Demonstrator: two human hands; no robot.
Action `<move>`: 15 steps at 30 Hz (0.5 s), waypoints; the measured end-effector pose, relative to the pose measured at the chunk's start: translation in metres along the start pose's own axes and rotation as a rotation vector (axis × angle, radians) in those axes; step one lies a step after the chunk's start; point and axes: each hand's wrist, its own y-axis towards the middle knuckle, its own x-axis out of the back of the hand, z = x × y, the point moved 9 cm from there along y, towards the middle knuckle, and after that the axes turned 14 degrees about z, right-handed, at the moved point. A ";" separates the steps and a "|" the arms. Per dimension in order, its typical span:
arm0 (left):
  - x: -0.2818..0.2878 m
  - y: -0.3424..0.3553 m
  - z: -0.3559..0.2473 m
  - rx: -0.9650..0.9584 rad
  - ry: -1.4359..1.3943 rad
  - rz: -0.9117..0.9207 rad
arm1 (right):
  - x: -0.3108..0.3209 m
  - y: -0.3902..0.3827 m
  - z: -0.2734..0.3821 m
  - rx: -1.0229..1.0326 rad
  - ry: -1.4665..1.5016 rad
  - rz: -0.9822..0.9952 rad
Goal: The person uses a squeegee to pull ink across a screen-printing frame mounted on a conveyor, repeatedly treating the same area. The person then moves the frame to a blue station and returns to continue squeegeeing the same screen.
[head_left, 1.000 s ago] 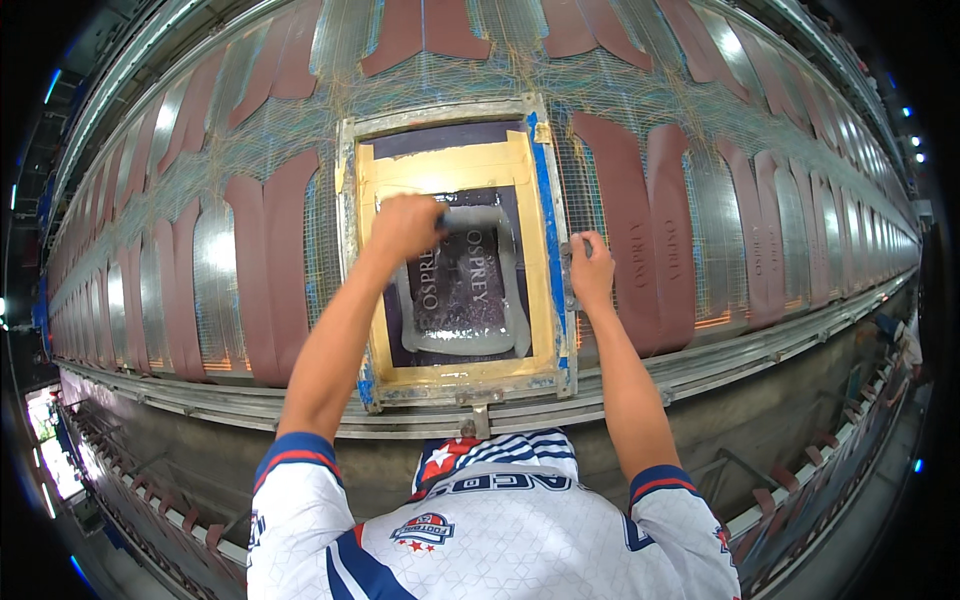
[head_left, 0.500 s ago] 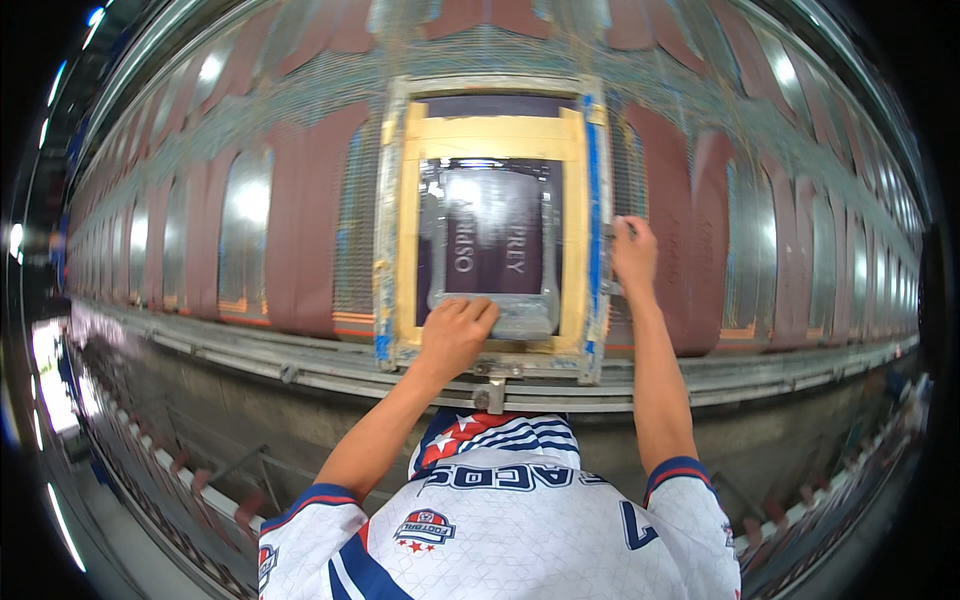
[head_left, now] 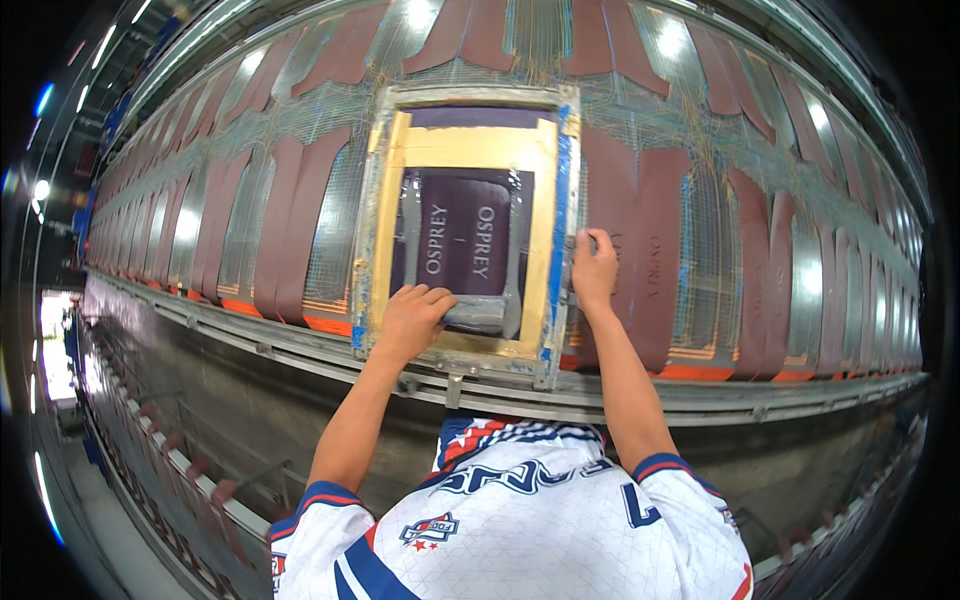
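A rectangular screen-printing frame lies over the long table, its mesh bordered by yellow tape, with blue tape along the right side. Two vertical lines of pale lettering show in its dark purple window. At the window's near end rests a grey squeegee, its left end under the curled fingers of my left hand. My right hand is closed at the frame's right edge, thumb and fingers bent against it. What its fingertips grip there is partly hidden.
Maroon sheet pieces lie in rows along the table, some with faint lettering. Between them show shiny, paint-streaked strips. A metal rail runs along the near edge, with a small bracket below the frame.
The frame has slid right relative to the maroon pieces, with both hands and the squeegee moving along. My view has tilted, and the lettering in the window looks sharper.
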 end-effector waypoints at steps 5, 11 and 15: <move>-0.014 -0.036 -0.032 -0.061 0.123 0.015 | 0.008 -0.002 -0.005 -0.137 -0.022 0.031; -0.041 -0.029 -0.021 -0.164 0.068 0.067 | 0.010 0.003 -0.022 -0.228 -0.131 0.050; 0.002 0.065 0.031 -0.160 0.094 -0.060 | 0.007 0.002 -0.010 -0.212 -0.113 0.037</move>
